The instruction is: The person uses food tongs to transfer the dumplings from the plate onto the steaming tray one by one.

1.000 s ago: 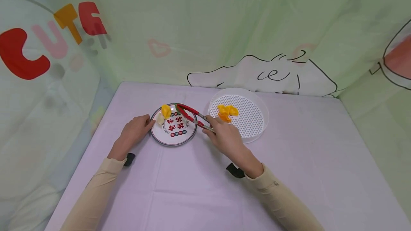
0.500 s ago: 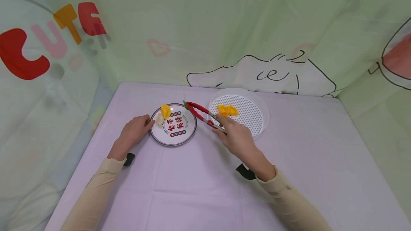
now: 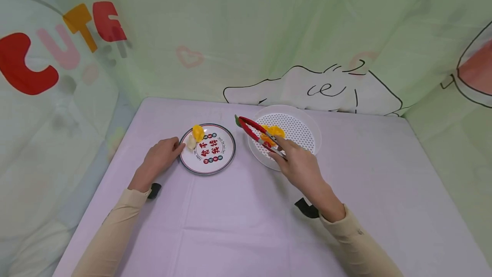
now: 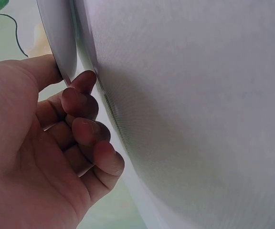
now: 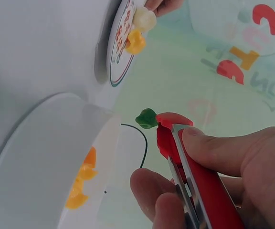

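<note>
My left hand (image 3: 163,157) pinches the left rim of a white plate (image 3: 191,162), thumb on top and curled fingers at its edge in the left wrist view. A yellow dumpling-shaped piece (image 3: 198,133) and a whitish one (image 3: 191,142) lie on that plate. My right hand (image 3: 301,168) grips red tongs (image 3: 251,124) with metal arms. Between the tong tips sits a green dumpling-shaped piece (image 5: 146,119), held up at the left edge of a round white perforated tray (image 3: 303,140). Yellow and orange pieces (image 3: 276,130) in the tray are partly covered by the tongs.
A pale lilac cloth covers the table (image 3: 238,217). Behind it hangs a green printed curtain (image 3: 269,33), with another at the left side. The tray's raised wall (image 5: 37,152) stands close to the right hand.
My right hand has moved right with the tongs, carrying the green piece from over the plate to the tray's left edge. The left hand and plate have stayed put.
</note>
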Demonstrator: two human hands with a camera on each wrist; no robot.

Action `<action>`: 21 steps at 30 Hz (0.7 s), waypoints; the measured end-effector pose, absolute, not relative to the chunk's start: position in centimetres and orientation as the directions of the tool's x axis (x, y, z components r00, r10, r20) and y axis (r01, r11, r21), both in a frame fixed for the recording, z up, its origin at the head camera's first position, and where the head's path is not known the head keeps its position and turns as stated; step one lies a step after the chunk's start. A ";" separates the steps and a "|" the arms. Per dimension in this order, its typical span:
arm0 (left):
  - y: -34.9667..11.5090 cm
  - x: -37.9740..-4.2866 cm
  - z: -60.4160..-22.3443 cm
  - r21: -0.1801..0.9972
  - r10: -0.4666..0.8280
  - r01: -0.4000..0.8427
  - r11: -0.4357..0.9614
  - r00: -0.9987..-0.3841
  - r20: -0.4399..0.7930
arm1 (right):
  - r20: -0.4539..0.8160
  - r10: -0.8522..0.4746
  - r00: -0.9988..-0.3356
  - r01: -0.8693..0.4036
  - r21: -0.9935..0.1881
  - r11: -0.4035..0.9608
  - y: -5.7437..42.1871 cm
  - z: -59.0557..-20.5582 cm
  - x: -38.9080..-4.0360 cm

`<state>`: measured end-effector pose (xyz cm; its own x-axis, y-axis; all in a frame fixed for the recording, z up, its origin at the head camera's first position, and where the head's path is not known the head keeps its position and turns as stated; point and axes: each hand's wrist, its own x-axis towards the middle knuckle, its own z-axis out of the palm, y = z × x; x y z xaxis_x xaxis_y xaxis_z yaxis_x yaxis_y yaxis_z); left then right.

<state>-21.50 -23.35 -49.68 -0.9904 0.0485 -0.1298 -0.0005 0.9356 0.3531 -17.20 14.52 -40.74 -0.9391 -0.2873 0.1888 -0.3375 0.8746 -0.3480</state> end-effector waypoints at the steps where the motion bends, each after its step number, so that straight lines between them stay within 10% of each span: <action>1: -23.3 -21.5 -49.7 0.352 0.049 -0.001 0.936 -0.990 -0.131 | 0.192 -0.281 -0.940 -0.333 -0.347 0.877 14.8 -40.7 -17.2; 21: -23.2 -21.3 -49.3 0.361 0.051 0.000 0.932 -0.990 -0.131 | 0.165 -0.174 -0.971 -0.222 -0.342 0.913 19.0 -40.5 -17.2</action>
<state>-21.32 -23.18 -49.34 -0.9901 0.0510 -0.1310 0.0002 0.9324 0.3613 -17.23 18.95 -40.50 -0.9708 -0.1740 0.1649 -0.2218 0.9132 -0.3420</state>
